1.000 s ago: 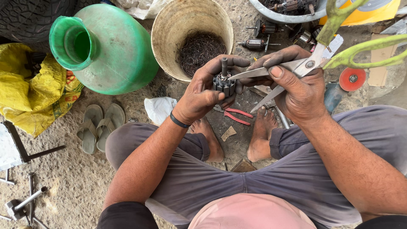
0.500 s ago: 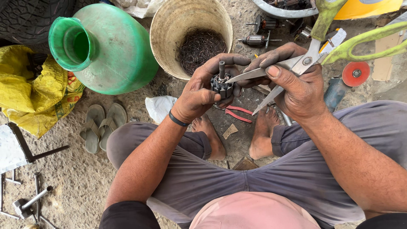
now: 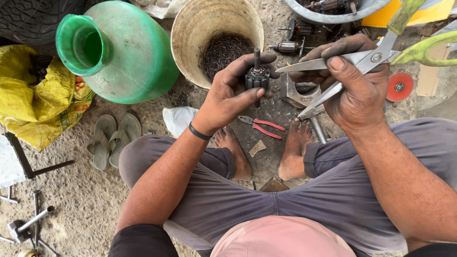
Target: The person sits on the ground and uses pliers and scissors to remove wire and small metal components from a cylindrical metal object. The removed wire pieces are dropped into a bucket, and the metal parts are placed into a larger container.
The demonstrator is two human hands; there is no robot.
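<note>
Two hands, one small motor armature, open scissors.

Left hand (image 3: 228, 97) fingers wrap the armature (image 3: 257, 76), held upright above the ground before the tan bucket (image 3: 190, 43). Right hand (image 3: 357, 90) grips the scissors (image 3: 333, 71), blades parted; a slip could nick the thumb. A crumpled yellow printed bag (image 3: 33, 100) lies at the ground's left edge.

The left hand (image 3: 228, 95) grips a small dark motor armature (image 3: 257, 76) upright; the right hand (image 3: 354, 88) holds open scissors (image 3: 342, 71) just beside it. Beyond both hands stands a bucket (image 3: 190, 43) of wire scraps; red-handled pliers (image 3: 264, 126) lie below.
</note>
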